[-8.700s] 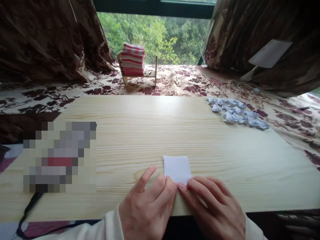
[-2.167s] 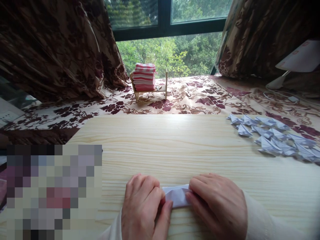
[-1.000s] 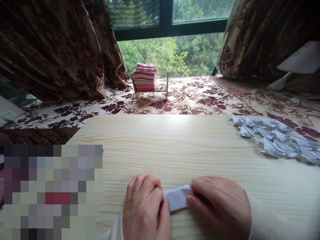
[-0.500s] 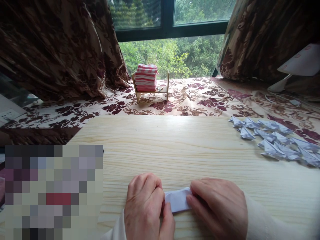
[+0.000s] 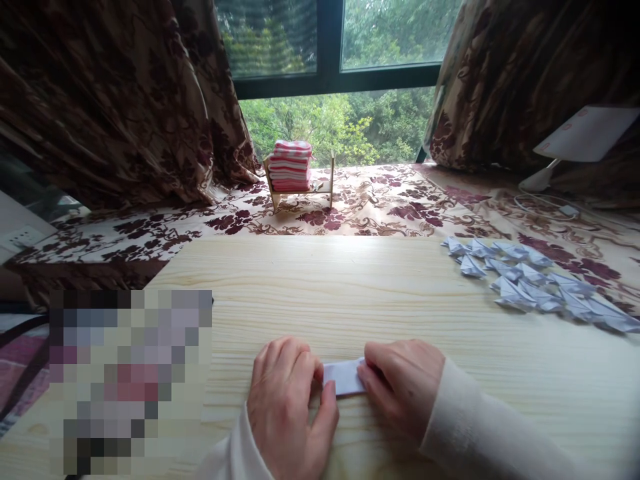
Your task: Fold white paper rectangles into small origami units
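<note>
Low over the near part of the wooden table (image 5: 280, 293) lies a folded strip of white paper (image 5: 344, 377). My left hand (image 5: 290, 407) has its curled fingers and thumb on the strip's left end. On the right end, my right hand (image 5: 403, 387) pinches the paper between thumb and bent fingers. The middle of the strip shows between the two hands; both ends are covered by fingers. At the table's right side sit several folded white paper pieces (image 5: 520, 280) with pointed tips, grouped in rows.
A pixelated patch (image 5: 135, 387) hides the table's left side. Beyond the far edge, a small wooden stand (image 5: 331, 181) holds folded pink-and-white cloths (image 5: 291, 167) on a floral cover. A white lamp (image 5: 585, 133) with a cord stands at the right, by the curtains (image 5: 480, 93).
My right hand has shifted left and slightly up, its sleeve now more visible. Less of the paper strip shows between my hands. The whole view has tilted a little.
</note>
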The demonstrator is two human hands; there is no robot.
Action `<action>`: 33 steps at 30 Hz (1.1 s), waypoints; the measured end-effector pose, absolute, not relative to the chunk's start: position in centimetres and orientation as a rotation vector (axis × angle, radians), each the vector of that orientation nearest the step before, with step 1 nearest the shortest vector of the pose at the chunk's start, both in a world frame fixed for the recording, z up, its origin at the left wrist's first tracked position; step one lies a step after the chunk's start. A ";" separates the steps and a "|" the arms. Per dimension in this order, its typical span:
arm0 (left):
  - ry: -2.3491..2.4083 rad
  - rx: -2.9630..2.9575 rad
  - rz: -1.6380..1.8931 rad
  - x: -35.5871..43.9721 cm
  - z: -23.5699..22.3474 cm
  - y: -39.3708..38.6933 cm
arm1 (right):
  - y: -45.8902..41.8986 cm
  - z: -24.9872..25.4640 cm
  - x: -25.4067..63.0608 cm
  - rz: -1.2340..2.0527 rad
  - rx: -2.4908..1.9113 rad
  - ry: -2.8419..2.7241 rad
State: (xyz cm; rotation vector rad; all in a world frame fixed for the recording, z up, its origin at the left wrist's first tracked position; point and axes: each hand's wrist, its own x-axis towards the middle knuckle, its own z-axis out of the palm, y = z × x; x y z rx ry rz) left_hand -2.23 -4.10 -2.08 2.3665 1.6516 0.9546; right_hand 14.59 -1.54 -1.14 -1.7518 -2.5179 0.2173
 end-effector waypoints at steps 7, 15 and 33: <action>1.442 2.708 1.127 -2.9 -2.2 -6.7 | -1.4 -0.2 14.4 0.275 -1.832 -2.554; 1.477 2.790 0.928 -2.7 -3.8 -7.1 | -1.4 -0.1 14.2 0.279 -1.838 -2.571; 1.547 2.218 0.994 -2.6 -1.8 -3.7 | -3.1 -3.1 15.8 0.131 -1.454 -2.425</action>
